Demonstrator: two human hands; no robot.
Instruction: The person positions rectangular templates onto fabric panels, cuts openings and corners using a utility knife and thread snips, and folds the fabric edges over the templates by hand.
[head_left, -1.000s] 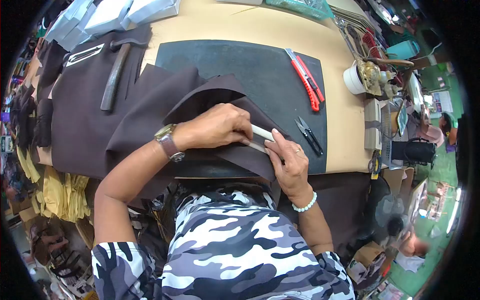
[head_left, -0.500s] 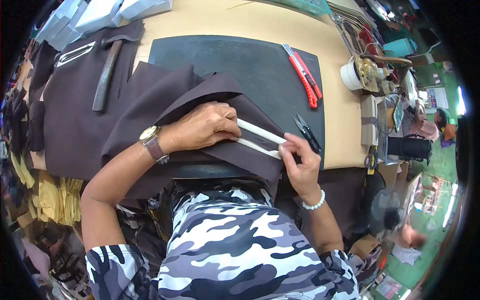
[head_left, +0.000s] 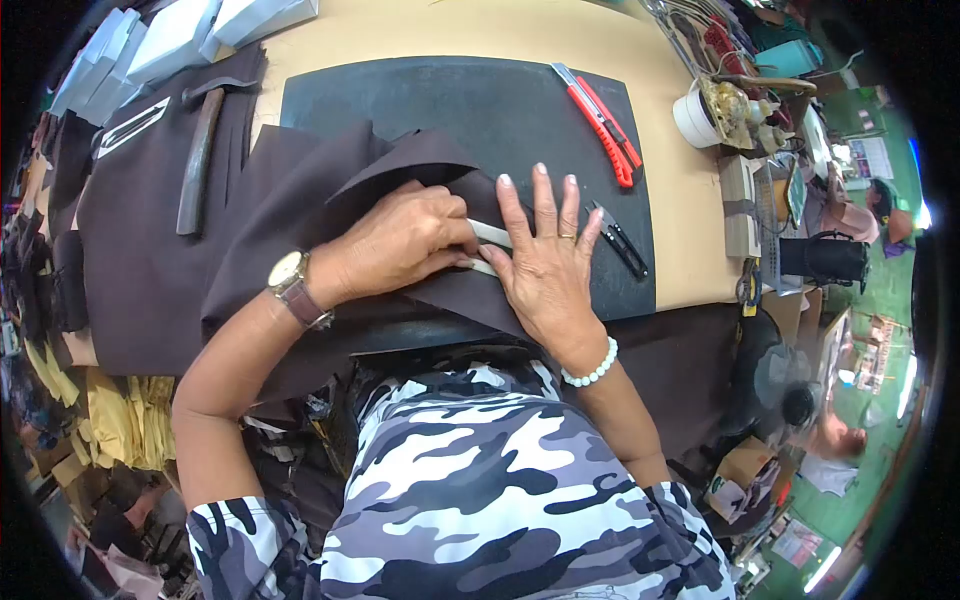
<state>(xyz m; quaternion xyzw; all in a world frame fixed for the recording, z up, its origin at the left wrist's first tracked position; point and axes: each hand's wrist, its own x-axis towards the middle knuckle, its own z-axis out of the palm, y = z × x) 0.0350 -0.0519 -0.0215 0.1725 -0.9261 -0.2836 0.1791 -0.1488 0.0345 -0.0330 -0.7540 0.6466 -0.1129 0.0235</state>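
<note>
Dark brown fabric (head_left: pixel 300 190) lies in folds over the left part of a dark cutting mat (head_left: pixel 450 95). Two pale strips (head_left: pixel 489 234) run along an opening in it. My left hand (head_left: pixel 415 240), with a watch on the wrist, is closed, its fingertips pinching the fabric at the strips' left ends. Flat over the strips' right ends lies my right hand (head_left: pixel 550 275), its fingers spread and pointing away from me. Black thread snips (head_left: pixel 625 250) rest just right of its fingers, partly hidden.
Two red cutters (head_left: pixel 605 125) lie at the mat's right side. A hammer (head_left: pixel 202 160) rests on fabric at the left. White packets (head_left: pixel 175 40) sit at the back left. A white pot (head_left: pixel 695 118) and wire basket (head_left: pixel 768 220) stand at the right. A person (head_left: pixel 850 215) is far right.
My right hand has let go of the strips' ends and now lies spread over them. My left hand keeps its pinch. The view has shifted slightly.
</note>
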